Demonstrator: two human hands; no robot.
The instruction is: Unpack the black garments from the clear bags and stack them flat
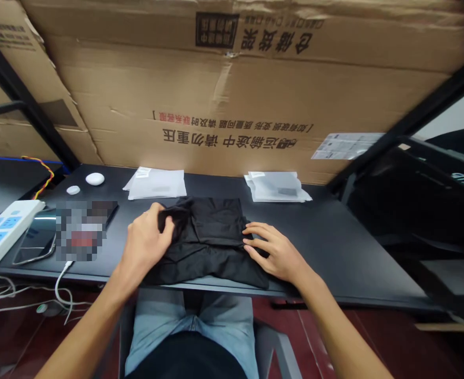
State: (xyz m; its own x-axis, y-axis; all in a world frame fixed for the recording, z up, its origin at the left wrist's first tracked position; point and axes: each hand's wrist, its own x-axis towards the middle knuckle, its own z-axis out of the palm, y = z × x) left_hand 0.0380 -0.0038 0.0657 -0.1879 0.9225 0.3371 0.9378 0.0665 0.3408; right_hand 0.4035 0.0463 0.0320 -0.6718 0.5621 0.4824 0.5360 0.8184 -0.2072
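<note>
Black, thin, creased fabric (216, 223) lies folded at the near edge of the smooth dark tabletop (346, 258) facing me. My left hand (147, 237) grasps its left end between thumb and fingers; my right hand (277, 252) touches its right side, fingers spread, though I cannot tell whether they pinch it.

Black cloth (216, 221), brown cardboard (255, 89), black and red lettering (235, 141), floor (385, 342) seemingly dark red
</note>
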